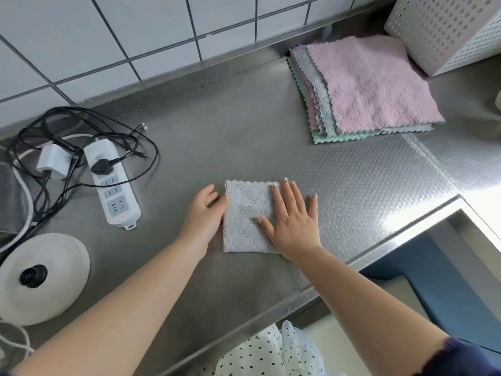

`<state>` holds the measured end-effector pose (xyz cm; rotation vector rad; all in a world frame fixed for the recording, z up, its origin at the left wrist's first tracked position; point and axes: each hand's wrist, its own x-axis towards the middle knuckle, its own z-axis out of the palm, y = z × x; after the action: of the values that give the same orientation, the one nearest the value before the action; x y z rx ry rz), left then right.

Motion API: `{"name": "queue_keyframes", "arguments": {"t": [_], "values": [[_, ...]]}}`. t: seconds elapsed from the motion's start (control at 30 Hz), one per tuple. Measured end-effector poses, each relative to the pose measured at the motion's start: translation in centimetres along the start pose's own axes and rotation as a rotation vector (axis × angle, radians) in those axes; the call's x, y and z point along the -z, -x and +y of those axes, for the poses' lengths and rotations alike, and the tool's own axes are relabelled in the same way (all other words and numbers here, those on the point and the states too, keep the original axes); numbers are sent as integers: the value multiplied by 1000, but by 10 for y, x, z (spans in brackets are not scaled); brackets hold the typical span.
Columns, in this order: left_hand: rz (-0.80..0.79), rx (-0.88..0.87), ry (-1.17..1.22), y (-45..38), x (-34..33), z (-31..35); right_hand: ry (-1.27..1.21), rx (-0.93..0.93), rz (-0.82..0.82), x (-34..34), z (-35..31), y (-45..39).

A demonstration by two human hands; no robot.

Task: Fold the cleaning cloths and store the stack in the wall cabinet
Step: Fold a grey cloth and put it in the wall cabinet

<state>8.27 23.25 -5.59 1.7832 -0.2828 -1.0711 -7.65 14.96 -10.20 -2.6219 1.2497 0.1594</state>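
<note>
A grey quilted cleaning cloth (244, 213), folded into a small square, lies on the steel counter (217, 131) near its front edge. My right hand (292, 221) presses flat on the cloth's right half, fingers straight and spread. My left hand (206, 213) rests against the cloth's left edge with its fingers touching that side. A stack of unfolded cloths (366, 88) lies at the back right, pink on top, with grey, pink and green layers below.
A white power strip (112, 185) with plugs and tangled black cables sits at the left. In the lower left corner stands a white round lid (40, 278). A perforated white basket (444, 28) is at the back right. The counter's edge runs diagonally at right.
</note>
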Motion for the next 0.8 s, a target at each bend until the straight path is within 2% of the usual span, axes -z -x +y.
{"name": "queue_keyframes", "arguments": {"t": [0.07, 0.17, 0.23, 0.27, 0.33, 0.37, 0.47, 0.57, 0.63, 0.73, 0.8], "values": [[-61, 98, 187, -5, -1, 7, -10, 8, -13, 2, 1, 0], [-159, 104, 142, -5, -4, 13, -28, 17, 5, 4, 4, 1], [-192, 77, -20, -5, -7, 13, -38, 18, 5, 5, 5, 3], [-186, 24, -186, -5, -10, 11, -72, 18, 14, 6, 5, 5], [-142, -109, -442, 0, -17, 9, -225, 1, 45, 10, 4, 8], [-126, -155, -465, 2, -21, 8, -351, -29, 66, 14, 2, 10], [-149, -155, -305, 11, -28, 10, -831, -224, 117, 33, 6, 20], [-234, -87, -37, 24, -29, 15, -1275, -493, 6, 56, 15, 37], [-280, -62, 63, 36, -27, 18, -1431, -603, -100, 64, 24, 51], [-342, -28, 122, 52, -20, 20, -1604, -563, -174, 70, 29, 76], [-405, 20, 135, 65, -15, 20, -1599, -540, -143, 74, 22, 98]]}}
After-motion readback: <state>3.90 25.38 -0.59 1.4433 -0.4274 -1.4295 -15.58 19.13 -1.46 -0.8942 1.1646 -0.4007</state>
